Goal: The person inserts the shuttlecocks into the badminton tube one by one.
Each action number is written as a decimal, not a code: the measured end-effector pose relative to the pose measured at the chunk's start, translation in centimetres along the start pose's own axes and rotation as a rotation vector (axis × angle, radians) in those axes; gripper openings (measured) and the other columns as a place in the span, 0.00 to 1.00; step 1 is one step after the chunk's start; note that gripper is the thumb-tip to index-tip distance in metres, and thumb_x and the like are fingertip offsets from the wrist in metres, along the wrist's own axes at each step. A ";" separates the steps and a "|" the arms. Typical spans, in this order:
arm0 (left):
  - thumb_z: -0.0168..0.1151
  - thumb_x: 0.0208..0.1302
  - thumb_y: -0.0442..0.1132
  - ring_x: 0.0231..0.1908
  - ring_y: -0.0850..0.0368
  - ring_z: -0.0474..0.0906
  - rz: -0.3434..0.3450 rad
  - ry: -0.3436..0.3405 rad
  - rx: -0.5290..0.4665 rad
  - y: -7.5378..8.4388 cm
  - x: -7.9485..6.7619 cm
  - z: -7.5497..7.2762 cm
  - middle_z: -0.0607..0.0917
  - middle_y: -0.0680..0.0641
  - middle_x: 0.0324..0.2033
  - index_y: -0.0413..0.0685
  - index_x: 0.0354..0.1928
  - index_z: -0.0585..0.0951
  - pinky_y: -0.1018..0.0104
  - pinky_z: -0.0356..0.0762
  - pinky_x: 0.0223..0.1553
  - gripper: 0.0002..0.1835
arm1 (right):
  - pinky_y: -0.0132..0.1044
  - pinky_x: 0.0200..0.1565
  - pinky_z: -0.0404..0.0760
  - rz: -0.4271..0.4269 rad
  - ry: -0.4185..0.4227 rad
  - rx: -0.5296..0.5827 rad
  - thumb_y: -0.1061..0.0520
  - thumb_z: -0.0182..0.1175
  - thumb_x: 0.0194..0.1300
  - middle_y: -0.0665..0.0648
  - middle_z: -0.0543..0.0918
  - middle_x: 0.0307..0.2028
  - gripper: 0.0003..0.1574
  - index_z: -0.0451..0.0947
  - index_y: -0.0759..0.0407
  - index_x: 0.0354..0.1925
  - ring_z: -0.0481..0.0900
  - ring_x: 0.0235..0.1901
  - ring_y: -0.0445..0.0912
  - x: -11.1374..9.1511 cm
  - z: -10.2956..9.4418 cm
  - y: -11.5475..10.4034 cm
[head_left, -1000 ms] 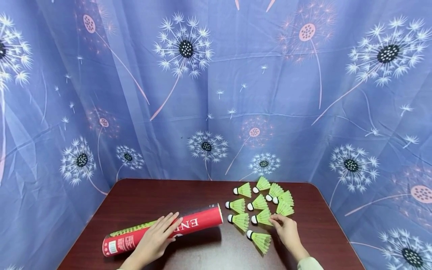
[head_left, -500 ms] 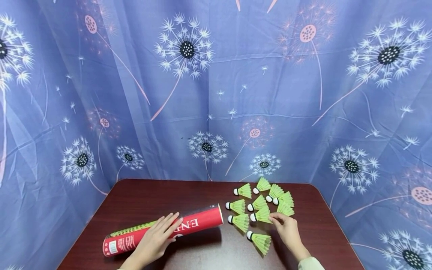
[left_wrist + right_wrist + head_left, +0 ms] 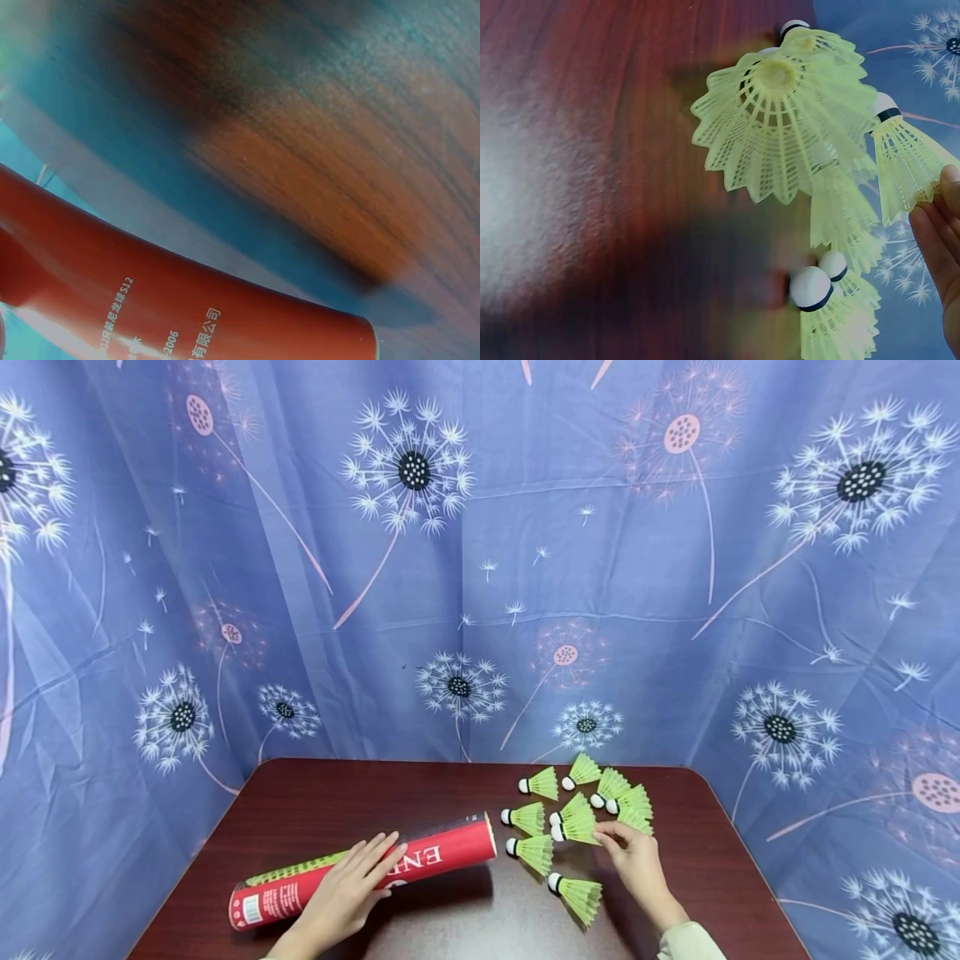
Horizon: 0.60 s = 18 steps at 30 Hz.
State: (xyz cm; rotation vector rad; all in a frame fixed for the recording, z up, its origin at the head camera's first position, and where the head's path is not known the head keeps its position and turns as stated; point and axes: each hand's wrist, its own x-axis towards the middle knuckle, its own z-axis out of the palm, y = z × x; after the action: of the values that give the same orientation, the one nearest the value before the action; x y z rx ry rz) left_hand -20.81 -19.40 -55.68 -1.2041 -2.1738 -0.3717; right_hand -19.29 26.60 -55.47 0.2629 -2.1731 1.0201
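My left hand (image 3: 352, 881) rests on the red shuttlecock tube (image 3: 450, 852), its fingers lying fairly straight across the top. The tube lies slanted on the table, its right end towards the shuttlecocks; the left wrist view has part of the same red tube (image 3: 225, 300). Between thumb and fingertips, my right hand (image 3: 633, 868) pinches the skirt edge of a yellow shuttlecock (image 3: 577, 832) with a white cork. The right wrist view has this held shuttlecock (image 3: 907, 161) raised off the table, with part of the hand (image 3: 941, 232) at the right edge.
Several more yellow shuttlecocks lie on the dark wooden table (image 3: 315, 785), one shuttlecock (image 3: 576, 896) nearest the front and one overlapping shuttlecock (image 3: 636, 797) at the right. A blue dandelion-print curtain (image 3: 480, 568) hangs behind the table.
My right hand has lifted the pinched shuttlecock and moved it slightly left and up in the head view, where it now overlaps the one behind. The left hand and tube have stayed put.
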 end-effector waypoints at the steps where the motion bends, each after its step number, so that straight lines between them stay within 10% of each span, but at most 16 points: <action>1: 0.36 0.76 0.54 0.64 0.46 0.68 0.001 0.001 0.001 0.0 0.0 0.0 0.70 0.41 0.66 0.43 0.66 0.71 0.63 0.49 0.71 0.29 | 0.19 0.26 0.75 -0.002 0.001 -0.003 0.74 0.71 0.44 0.55 0.86 0.25 0.11 0.85 0.64 0.28 0.78 0.24 0.31 0.1 0.0 -0.1; 18: 0.36 0.76 0.54 0.64 0.47 0.68 0.013 0.020 -0.002 0.1 0.2 0.2 0.71 0.41 0.65 0.43 0.66 0.71 0.66 0.45 0.71 0.29 | 0.20 0.26 0.74 -0.044 0.021 0.060 0.76 0.70 0.43 0.54 0.85 0.25 0.13 0.84 0.64 0.27 0.78 0.24 0.33 1.0 0.7 -1.5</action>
State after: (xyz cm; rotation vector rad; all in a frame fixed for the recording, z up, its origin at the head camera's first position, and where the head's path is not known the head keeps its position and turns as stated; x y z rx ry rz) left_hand -20.88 -19.14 -55.73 -1.2098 -2.1483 -0.3787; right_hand -19.70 25.21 -54.22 0.3252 -2.1107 1.0600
